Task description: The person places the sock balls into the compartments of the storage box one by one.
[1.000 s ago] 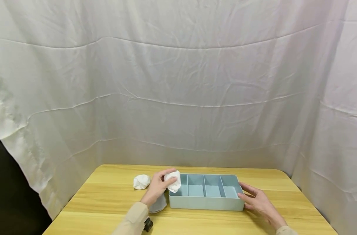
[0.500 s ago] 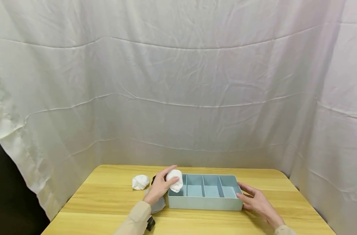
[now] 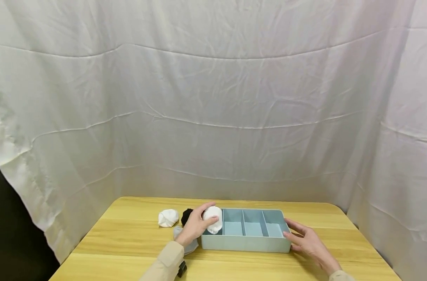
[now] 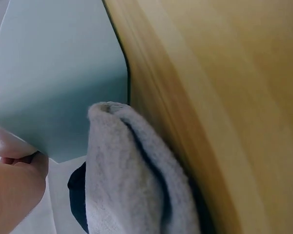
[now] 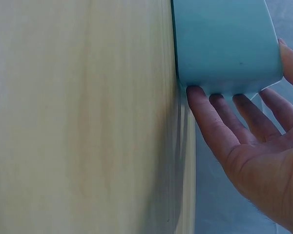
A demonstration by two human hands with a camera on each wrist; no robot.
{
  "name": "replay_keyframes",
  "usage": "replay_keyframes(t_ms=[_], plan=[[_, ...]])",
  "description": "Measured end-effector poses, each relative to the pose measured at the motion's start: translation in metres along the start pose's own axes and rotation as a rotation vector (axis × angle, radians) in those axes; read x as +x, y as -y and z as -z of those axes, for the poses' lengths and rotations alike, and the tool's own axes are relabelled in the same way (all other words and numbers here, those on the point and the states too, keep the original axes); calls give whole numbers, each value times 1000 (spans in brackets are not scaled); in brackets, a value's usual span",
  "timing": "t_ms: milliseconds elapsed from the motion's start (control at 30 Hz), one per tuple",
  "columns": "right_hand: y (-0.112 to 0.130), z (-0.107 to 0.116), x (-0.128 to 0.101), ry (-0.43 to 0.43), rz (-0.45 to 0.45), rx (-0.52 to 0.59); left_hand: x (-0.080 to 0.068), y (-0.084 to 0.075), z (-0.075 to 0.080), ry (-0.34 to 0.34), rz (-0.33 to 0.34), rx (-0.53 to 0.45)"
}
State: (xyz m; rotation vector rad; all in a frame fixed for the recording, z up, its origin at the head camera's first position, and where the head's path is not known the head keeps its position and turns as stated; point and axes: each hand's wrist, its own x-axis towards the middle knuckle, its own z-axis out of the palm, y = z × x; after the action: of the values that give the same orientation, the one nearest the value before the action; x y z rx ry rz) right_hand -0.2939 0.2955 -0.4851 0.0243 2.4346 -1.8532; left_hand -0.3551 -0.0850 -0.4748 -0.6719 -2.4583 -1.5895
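A light blue tray (image 3: pixel 246 244) with several compartments lies on the wooden table (image 3: pixel 129 234). My left hand (image 3: pixel 196 225) grips a white rolled sock (image 3: pixel 213 218) over the tray's leftmost compartment. My right hand (image 3: pixel 306 242) rests flat against the tray's right end; the right wrist view shows its straight fingers (image 5: pixel 219 122) touching the tray wall (image 5: pixel 224 44). A grey rolled sock (image 3: pixel 188 246) lies under my left wrist, next to the tray's left wall (image 4: pixel 53 83); the left wrist view shows that grey sock (image 4: pixel 132 180) close up.
Another white rolled sock (image 3: pixel 168 217) and a black sock (image 3: pixel 187 216) lie on the table left of the tray. A white curtain (image 3: pixel 213 97) closes off the back and sides. A small black object (image 3: pixel 182 269) sits by my left sleeve.
My left hand has carried the white sock to the right, over the tray's left compartment. That uncovered the black sock behind it. My right hand has stayed against the tray.
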Motion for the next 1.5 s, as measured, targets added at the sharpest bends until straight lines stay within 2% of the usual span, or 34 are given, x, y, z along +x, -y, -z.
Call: replay_keyframes(t_ms=[200,567,767,900,1100,1333,1500], plan=[[1,1,1,20,14,39,-2,0,2,8,-4,-10],[0,1,3,16,-3,33,-4,0,6,80,0,-29],[0,1,3,21,0,23,-5,1,6,81,-4,-19],[-1,2,3,27,3,27,-3,1,6,82,29,-49],[-1,1,1,15,-1,15,-1,4,10,91,26,-128],[-3,-1,1,8,-5,-2,-3,8,17,57,51,-176],[-1,1,2,18,-2,40,-5,7,21,27,51,-224]])
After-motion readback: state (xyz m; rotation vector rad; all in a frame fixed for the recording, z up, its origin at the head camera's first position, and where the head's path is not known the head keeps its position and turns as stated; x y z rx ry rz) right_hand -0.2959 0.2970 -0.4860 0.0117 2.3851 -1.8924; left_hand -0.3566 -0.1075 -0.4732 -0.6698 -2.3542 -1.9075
